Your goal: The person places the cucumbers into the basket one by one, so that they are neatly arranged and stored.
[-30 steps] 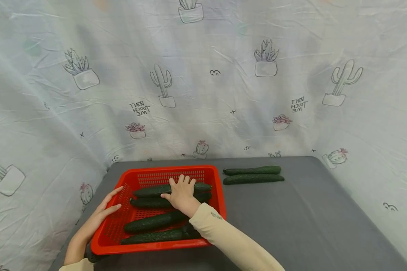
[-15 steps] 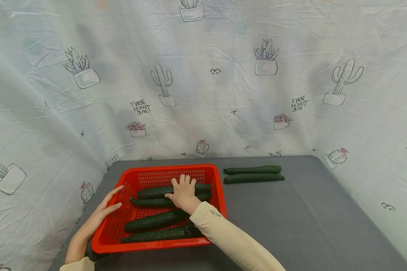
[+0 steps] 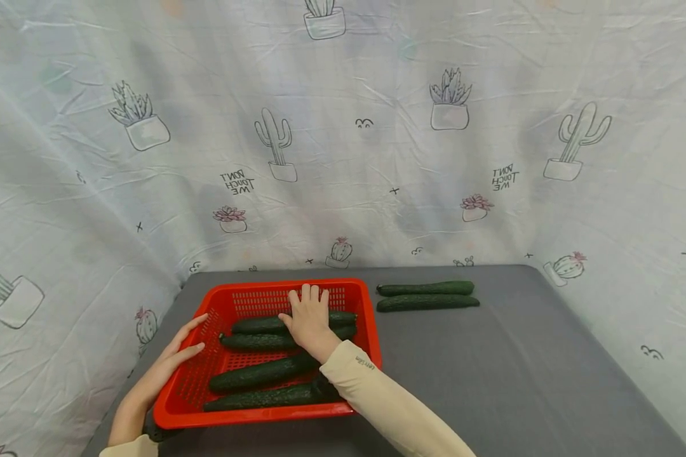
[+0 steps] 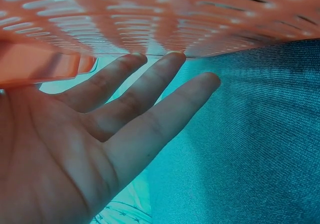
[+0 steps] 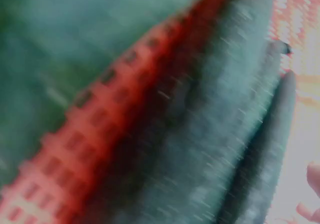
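In the head view a red plastic basket [image 3: 257, 416] holds several dark green cucumbers lying crosswise. My left hand [image 3: 160, 374] rests against its left side, thumb and fingers spread. From the left wrist, that hand [image 4: 95, 139] shows straight fingers beside the slotted basket wall [image 4: 160, 22]. My right hand [image 3: 310, 320] is over the far pair, the rear cucumber [image 3: 260, 325] and the one before it [image 3: 257, 342], its fingers extended toward the back wall. Nearer lie a third cucumber [image 3: 257, 376] and a front one [image 3: 263, 399], their right ends hidden by my forearm.
Right of the basket, two more cucumbers [image 3: 425, 289] lie side by side on the grey tabletop [image 3: 491, 368]. A patterned cloth [image 3: 371, 158] hangs behind and along both sides. The right wrist view is blurred, with large cucumbers [image 5: 200, 134] close up.
The rear cucumber has shifted slightly right since a second ago. My right hand has lifted a little and its fingers have straightened toward the back. The left hand stays put.
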